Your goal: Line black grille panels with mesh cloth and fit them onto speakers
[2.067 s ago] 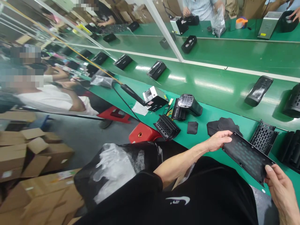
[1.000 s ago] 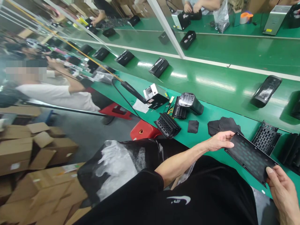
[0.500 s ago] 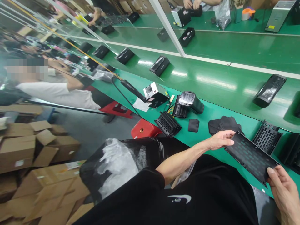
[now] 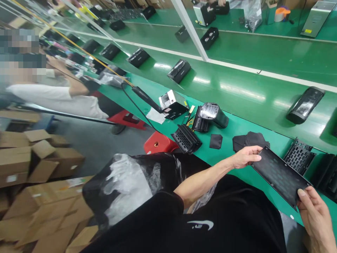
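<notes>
Both my hands hold a flat black perforated panel [image 4: 280,176] above the green belt, with green showing through its slots. My left hand [image 4: 246,157] grips its upper left edge, and my right hand [image 4: 314,219] grips its lower edge. Just beyond the panel lies a black slotted cage [image 4: 299,158]. Soft black sheets [image 4: 250,142] sit in a pile near my left hand. Further left are a small black pad [image 4: 216,141], a ribbed black housing part [image 4: 185,138] and a black cylindrical unit [image 4: 213,115].
The green belt [image 4: 237,92] runs diagonally, carrying black units. A corded black tool [image 4: 146,99] and an opened white box unit [image 4: 171,103] lie on it. A co-worker in white [image 4: 52,100] sits left, near a red stool [image 4: 158,143]. Cardboard boxes [image 4: 39,165] are stacked lower left.
The whole view has shifted slightly as my head moved. Both hands still hold the panel, which has tilted slightly. The objects on the belt have not visibly moved.
</notes>
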`<state>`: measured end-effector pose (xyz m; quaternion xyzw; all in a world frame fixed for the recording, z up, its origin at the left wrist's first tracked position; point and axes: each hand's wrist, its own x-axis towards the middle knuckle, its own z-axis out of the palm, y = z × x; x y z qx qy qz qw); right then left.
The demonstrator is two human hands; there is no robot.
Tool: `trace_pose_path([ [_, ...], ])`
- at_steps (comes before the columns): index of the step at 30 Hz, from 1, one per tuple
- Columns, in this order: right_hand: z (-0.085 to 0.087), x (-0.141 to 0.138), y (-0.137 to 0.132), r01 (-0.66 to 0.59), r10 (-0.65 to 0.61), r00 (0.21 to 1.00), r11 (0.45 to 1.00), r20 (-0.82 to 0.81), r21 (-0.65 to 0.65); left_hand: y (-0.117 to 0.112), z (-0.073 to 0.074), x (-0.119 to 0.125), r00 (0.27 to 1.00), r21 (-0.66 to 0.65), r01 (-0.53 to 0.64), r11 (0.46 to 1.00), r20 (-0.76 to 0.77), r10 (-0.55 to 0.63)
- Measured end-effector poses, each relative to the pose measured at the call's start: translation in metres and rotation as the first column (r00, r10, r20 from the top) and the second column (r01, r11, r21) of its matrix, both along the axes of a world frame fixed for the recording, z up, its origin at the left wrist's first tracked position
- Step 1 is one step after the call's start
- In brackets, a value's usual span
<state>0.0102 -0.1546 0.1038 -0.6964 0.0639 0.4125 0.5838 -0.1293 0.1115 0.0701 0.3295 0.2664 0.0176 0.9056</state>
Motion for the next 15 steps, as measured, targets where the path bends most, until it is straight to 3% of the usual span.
trace_pose_path([
  [6, 0.004, 0.004, 0.040, 0.122, -0.114, 0.989, 0.989, -0.099, 0.082, -0.010, -0.012, 0.014, 0.963, -0.250, -0.114, 0.962, 0.209, 0.168],
  [10, 0.007, -0.001, 0.072, 0.138, -0.115, 0.983, 0.977, -0.141, 0.162, -0.022, -0.016, 0.035, 0.937, -0.287, -0.134, 0.949, 0.275, 0.215],
  [13, 0.004, 0.013, 0.092, 0.033, -0.007, 0.992, 0.977, -0.125, 0.209, -0.016, -0.016, 0.047, 0.922, -0.305, -0.199, 0.931, 0.263, 0.284],
  [15, -0.003, 0.046, 0.111, -0.070, 0.074, 0.997, 0.977, -0.012, 0.204, -0.004, -0.015, 0.049, 0.905, -0.317, -0.258, 0.913, 0.251, 0.343],
])
